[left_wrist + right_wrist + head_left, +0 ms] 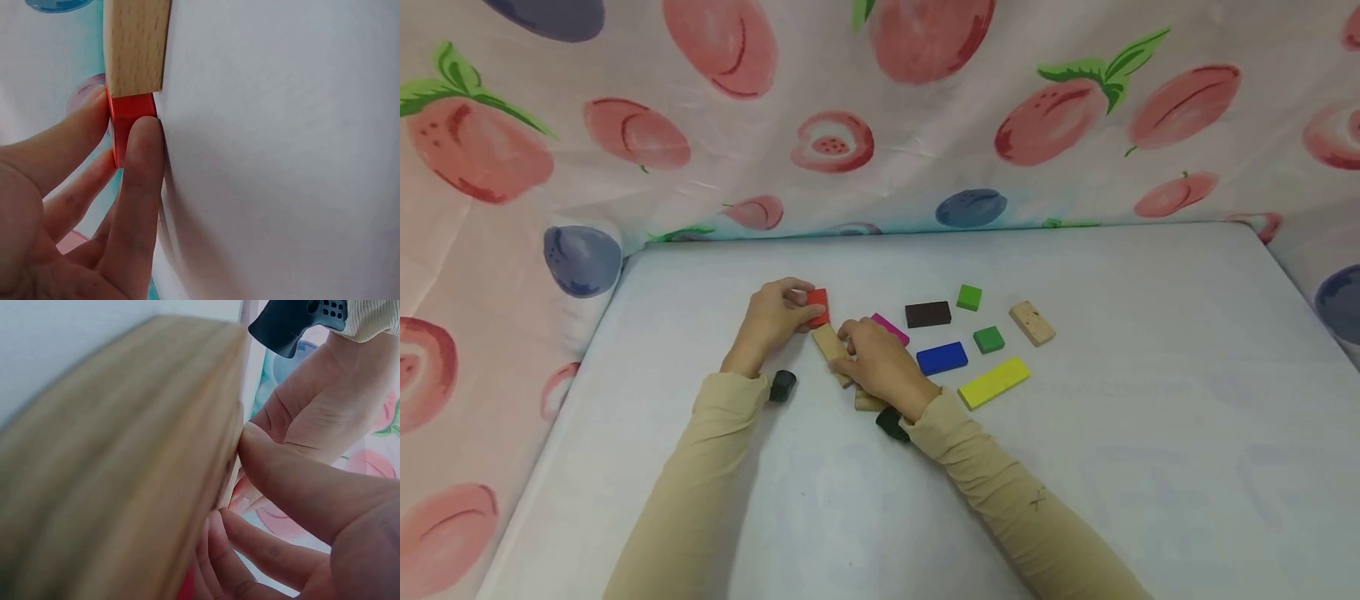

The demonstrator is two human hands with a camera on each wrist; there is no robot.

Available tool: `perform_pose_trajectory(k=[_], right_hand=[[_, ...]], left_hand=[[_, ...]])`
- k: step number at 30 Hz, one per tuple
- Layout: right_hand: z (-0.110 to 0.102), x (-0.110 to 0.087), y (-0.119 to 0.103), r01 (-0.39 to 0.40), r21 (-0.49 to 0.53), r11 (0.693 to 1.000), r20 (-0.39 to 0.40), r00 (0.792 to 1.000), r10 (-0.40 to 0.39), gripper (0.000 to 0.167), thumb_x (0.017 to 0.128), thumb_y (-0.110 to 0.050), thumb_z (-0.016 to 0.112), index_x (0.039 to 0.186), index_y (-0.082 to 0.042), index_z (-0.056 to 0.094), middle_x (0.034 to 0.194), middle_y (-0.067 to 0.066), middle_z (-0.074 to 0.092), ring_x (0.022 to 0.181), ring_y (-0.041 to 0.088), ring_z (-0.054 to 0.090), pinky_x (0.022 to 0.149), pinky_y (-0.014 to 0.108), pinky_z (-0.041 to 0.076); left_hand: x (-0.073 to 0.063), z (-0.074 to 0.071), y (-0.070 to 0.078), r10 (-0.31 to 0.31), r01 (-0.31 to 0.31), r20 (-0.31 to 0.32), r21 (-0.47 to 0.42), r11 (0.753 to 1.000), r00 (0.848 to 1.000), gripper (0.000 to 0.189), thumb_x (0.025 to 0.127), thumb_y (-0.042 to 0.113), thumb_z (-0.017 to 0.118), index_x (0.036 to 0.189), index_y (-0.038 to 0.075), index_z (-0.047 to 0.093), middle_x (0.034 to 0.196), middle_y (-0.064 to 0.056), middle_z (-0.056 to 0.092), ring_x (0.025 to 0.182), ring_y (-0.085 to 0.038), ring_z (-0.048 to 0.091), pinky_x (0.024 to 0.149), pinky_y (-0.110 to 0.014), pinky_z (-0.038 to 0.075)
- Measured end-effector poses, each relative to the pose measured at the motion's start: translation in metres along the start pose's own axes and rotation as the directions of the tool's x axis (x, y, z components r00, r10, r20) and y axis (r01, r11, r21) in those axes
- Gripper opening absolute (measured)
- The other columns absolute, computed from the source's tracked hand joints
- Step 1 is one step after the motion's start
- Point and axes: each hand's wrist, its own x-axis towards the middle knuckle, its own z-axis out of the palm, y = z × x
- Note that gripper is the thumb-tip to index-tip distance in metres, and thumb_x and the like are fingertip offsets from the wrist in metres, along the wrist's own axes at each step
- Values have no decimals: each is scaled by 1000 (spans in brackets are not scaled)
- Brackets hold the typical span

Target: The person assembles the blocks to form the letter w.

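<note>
In the head view my left hand [775,315] pinches a small red block [817,308] between thumb and fingers. Its far part is covered by a light wooden block [137,47] in the left wrist view. My right hand [883,360] holds that wooden block with thumb and fingers on its sides; its upper end meets the red block. Under the right wrist lies another wooden block [868,401], partly hidden, and a large blurred wooden block [125,456] fills the right wrist view. A pink block [892,330] shows just behind the right hand.
To the right lie a dark brown block [928,314], a blue block [942,358], a yellow block [994,383], two green blocks [969,297] and a wooden block [1032,323]. Fruit-patterned cloth [910,108] rises behind the white table [1112,500]. Dark cameras [782,386] sit at the wrists.
</note>
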Motion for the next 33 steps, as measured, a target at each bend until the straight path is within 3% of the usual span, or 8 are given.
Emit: perform_pose_trajectory(k=[24,33], right_hand=[[-1,2,2,-18,9,1000,5,1000,18,37,92,-25,73,121,-4,63,98,6,63,83,17,57,66,24,47],[-1,3,2,-23,19,1000,8,1000,23,38,91,-24,74,121,-4,63,100,7,66,85,17,60,68,25,49]], left_hand=[[-1,1,-4,-23,24,13,-68,997,1000,47,92,14,71,135,-1,55,120,-22,60,102,-31,68,73,-29,61],[-2,3,-4,-15,14,-20,-50,999,1000,46,92,15,72,132,-1,57,117,-21,61,104,-29,66,75,-27,61]])
